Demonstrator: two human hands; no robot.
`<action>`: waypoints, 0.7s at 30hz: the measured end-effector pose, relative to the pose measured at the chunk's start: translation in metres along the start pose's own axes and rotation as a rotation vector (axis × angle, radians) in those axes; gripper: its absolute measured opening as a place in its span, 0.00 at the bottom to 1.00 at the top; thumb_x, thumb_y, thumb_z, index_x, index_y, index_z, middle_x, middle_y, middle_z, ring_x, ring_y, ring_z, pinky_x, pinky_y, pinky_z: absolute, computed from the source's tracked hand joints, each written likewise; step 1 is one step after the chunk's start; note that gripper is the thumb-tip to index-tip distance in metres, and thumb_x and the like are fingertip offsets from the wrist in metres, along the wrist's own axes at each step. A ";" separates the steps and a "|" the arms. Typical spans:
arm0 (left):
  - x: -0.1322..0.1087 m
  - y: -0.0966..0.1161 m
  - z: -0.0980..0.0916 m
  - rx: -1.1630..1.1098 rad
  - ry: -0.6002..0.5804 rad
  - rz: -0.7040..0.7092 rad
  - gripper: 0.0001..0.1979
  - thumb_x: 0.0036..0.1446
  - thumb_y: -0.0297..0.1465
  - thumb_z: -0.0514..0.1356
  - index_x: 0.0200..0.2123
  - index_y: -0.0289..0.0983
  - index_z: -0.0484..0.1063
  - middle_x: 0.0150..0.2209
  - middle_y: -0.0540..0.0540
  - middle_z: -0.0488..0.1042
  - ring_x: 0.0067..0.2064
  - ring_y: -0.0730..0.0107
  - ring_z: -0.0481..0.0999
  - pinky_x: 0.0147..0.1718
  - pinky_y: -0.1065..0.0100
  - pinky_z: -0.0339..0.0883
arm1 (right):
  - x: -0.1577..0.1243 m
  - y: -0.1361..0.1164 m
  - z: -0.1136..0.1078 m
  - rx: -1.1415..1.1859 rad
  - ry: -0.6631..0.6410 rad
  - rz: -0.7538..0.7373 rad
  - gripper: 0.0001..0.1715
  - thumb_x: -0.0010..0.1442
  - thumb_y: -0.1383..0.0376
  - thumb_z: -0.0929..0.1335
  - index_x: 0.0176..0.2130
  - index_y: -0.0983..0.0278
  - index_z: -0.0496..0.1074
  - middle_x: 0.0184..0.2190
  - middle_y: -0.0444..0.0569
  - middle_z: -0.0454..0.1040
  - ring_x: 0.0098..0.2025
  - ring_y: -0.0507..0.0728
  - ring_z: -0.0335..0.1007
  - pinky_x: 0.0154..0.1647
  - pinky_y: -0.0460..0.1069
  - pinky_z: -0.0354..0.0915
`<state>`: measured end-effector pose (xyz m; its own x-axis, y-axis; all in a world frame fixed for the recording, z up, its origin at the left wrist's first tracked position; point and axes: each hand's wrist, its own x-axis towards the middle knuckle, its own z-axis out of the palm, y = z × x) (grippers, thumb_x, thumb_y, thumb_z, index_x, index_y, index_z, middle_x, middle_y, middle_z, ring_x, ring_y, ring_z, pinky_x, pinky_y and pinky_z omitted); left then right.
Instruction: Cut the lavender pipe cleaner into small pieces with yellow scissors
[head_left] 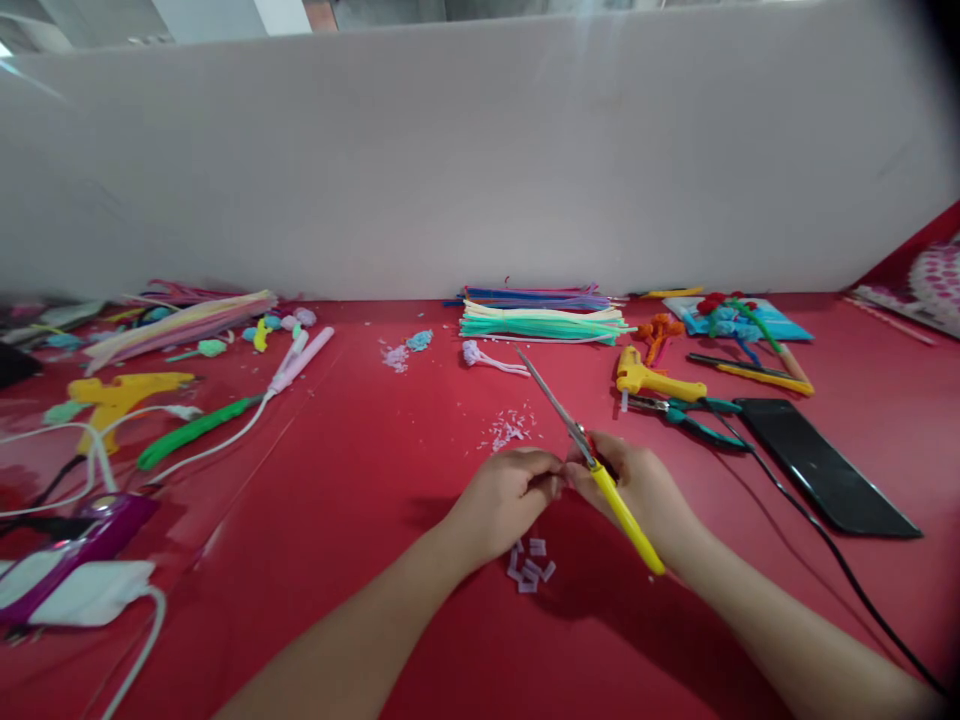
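My right hand grips yellow-handled scissors, their closed blades pointing up and away to the left. My left hand is curled just left of it, fingertips pinched together against the right hand; what it pinches is too small to name. Below the hands lie several short lilac cut pieces on the red table. Small lilac scraps are scattered just beyond the hands.
A stack of coloured pipe cleaners lies at the back centre. A yellow glue gun, green pliers and a black phone with a cable lie to the right. Another glue gun, cables and more pipe cleaners are on the left.
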<state>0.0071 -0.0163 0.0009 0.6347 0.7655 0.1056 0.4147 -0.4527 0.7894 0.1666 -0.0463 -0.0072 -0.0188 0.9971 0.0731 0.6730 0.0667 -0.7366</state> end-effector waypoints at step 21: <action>0.003 -0.001 0.001 -0.310 0.209 -0.116 0.04 0.47 0.29 0.55 0.26 0.37 0.69 0.23 0.51 0.70 0.27 0.74 0.67 0.28 0.72 0.60 | 0.000 -0.002 -0.002 -0.153 0.038 -0.025 0.12 0.51 0.57 0.59 0.26 0.63 0.62 0.18 0.43 0.65 0.20 0.49 0.58 0.18 0.43 0.47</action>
<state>0.0091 -0.0143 -0.0009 0.4355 0.8946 0.1002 0.2395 -0.2224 0.9451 0.1667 -0.0466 -0.0041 -0.0110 0.9930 0.1177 0.7774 0.0826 -0.6236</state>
